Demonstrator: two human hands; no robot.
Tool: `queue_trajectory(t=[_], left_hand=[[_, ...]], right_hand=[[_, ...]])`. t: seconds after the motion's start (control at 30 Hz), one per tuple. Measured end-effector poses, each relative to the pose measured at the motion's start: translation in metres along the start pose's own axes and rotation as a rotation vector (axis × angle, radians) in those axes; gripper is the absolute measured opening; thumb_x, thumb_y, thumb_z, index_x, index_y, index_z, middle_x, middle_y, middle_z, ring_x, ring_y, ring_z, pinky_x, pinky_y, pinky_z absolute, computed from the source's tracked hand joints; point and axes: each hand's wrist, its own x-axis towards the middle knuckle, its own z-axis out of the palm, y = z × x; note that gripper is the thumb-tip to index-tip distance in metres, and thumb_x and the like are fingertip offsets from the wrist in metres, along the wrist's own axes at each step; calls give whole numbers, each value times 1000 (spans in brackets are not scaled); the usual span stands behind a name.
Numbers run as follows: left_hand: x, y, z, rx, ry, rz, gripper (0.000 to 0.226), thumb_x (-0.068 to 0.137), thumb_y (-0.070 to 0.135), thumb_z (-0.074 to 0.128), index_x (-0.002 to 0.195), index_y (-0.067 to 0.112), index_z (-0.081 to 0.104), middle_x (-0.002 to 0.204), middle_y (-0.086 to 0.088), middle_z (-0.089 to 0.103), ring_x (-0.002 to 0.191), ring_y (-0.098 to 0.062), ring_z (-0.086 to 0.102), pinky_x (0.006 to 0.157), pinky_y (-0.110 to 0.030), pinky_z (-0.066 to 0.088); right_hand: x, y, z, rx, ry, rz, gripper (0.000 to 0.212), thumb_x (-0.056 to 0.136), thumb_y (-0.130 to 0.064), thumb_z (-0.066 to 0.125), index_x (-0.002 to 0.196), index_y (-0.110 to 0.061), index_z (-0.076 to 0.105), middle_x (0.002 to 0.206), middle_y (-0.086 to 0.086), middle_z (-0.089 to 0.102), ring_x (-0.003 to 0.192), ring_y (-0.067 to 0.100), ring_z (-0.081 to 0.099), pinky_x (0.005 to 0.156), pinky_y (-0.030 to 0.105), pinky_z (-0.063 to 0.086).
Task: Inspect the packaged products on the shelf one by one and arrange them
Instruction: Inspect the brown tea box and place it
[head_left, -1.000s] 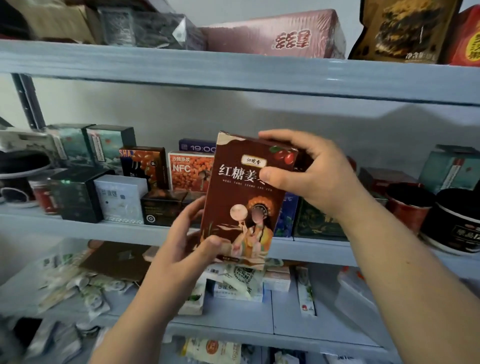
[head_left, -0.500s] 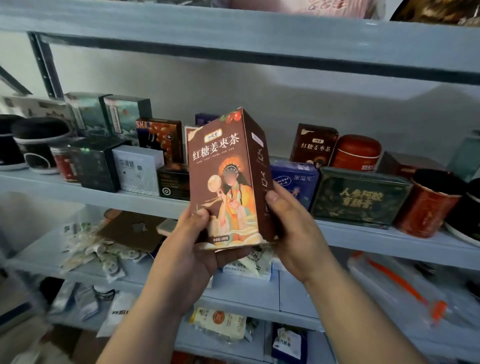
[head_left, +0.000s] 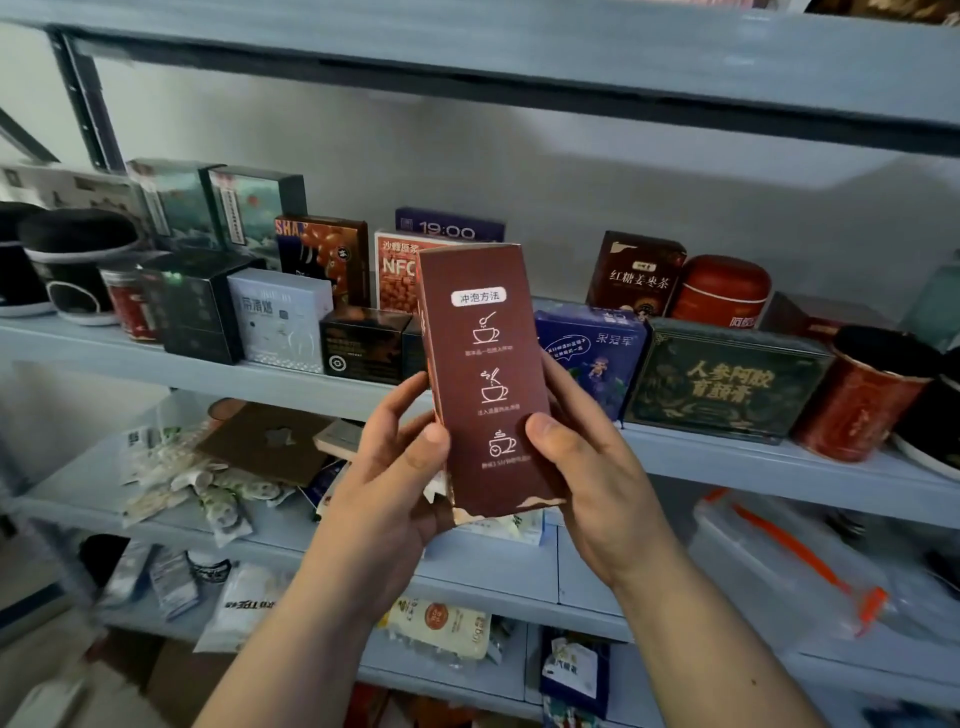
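Your left hand (head_left: 385, 496) and right hand (head_left: 598, 483) grip brown box (head_left: 485, 374) by lower edges, centre of frame, before shelf (head_left: 291, 384). Probably light, stiff cardboard, smooth; hold sides, not squeeze.

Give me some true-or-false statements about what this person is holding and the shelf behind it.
1. The left hand and the right hand both grip the brown box. True.
2. The side of the brown box facing the camera shows three cup drawings. True.
3. A second brown box stands on the shelf beside a red tin. True.
4. The brown box in the hands lies flat on the shelf. False: it is held upright in the air, in front of the shelf.
5. The red tin is left of the brown box in the hands. False: it is to the right.
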Motion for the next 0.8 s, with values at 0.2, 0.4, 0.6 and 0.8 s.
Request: queue_trajectory(t=[0.2, 0.4, 0.6, 0.8], left_hand=[[3, -3, -3, 18, -21, -46, 60, 78, 35, 68, 136, 30, 53, 122, -15, 69, 95, -35, 74, 63, -46, 60], [5, 1, -8, -90, -71, -126, 69, 83, 53, 54, 138, 11, 53, 116, -21, 68, 79, -30, 71, 45, -34, 55], [6, 5, -17, -194, -80, -122, 64, 82, 43, 48, 135, 6, 56, 110, -23, 72, 79, -35, 73, 46, -38, 58], [12, 5, -31, -108, 61, -47, 40, 103, 7, 34, 121, 19, 68, 117, -23, 70, 96, -38, 71, 79, -60, 56]], right_hand=[[-1, 2, -1, -47, 5, 0, 42, 93, -47, 63, 135, -48, 61, 135, -2, 69, 124, 24, 66, 101, 47, 54], [6, 2, 1, -124, 5, 26, 43, 96, -48, 54, 137, -40, 62, 134, -6, 69, 126, 15, 64, 110, 46, 49], [13, 3, 7, -66, -28, 48, 65, 83, -44, 79, 142, -39, 54, 130, -12, 70, 123, 19, 67, 96, 35, 57], [19, 14, 6, -58, -147, 94, 77, 68, -35, 83, 138, -33, 49, 125, -1, 74, 116, 24, 70, 97, 39, 58]])
